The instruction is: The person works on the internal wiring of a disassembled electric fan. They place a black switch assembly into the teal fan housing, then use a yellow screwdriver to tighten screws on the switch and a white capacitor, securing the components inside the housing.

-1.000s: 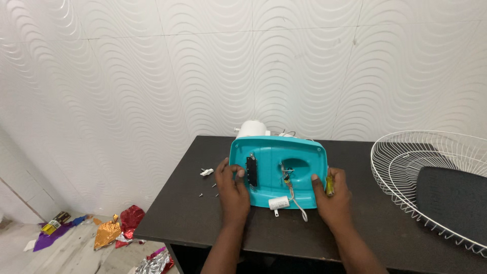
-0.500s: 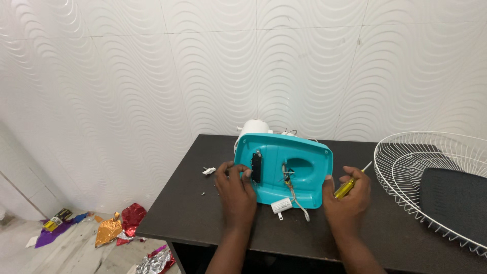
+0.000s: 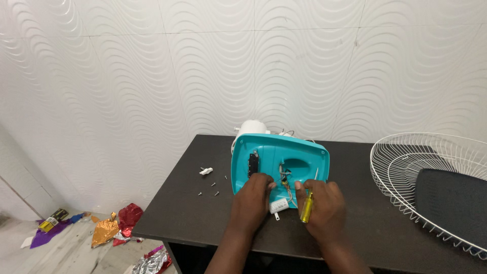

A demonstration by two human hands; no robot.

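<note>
The left hand [image 3: 252,200] lies knuckles-up on the near edge of a turquoise plastic base [image 3: 280,161] that stands tilted on the dark table [image 3: 182,213], its fingers curled down onto the plastic so that it presses or grips the rim; whether anything small is pinched under the fingertips cannot be told. Just to the right of it, almost touching, the right hand [image 3: 324,208] is closed around a yellow-handled screwdriver [image 3: 307,207], whose handle shows along the inner side of the fist while the thin shaft rises from the knuckles toward the hollow of the base. Between the two hands a bundle of wires [image 3: 287,182] spills from the base, and a small white block [image 3: 278,206] hangs from them just below the left fingertips. Beyond the hands, behind the base's far edge, a white rounded housing [image 3: 252,127] shows. To the left of the left hand, well apart from it, a few small screws [image 3: 214,189] and a small white plastic piece [image 3: 206,171] lie on the table. Far to the right of the right hand lies a white wire fan guard [image 3: 431,172] with a dark flat pad [image 3: 451,200] in it. Down on the floor, left of the table, lie crumpled foil wrappers [image 3: 109,231]
</note>
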